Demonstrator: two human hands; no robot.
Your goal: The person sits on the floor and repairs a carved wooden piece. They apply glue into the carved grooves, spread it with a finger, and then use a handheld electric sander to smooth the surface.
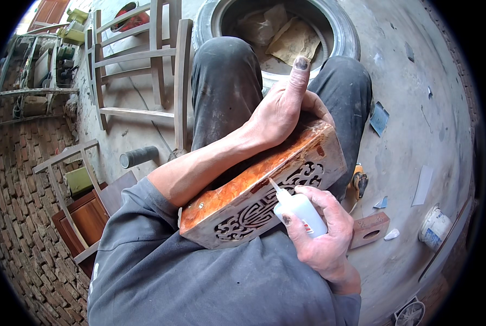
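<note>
Gray concrete flr (403,152), tire (349,35) ahead, brickwork (31,163) at L. R hand (330,228) holds wht squeeze bottle (304,211); L hand (278,113) on fretwork wood piece (251,190), can't tell grip.

The grey, scuffed floor (446,133) carries a tyre (349,38) toward its far edge and a slatted wooden frame (182,89) nearer its left edge, with a dark cylinder (139,156) just beside that frame. Toward the right edge lie a blue sheet (379,119), a white strip (423,185), a smaller blue scrap (381,202) and a yellow-and-black power tool (359,182). A reddish block (371,226) with an oval hole rests near a white bucket (435,227), close to that edge.
</note>
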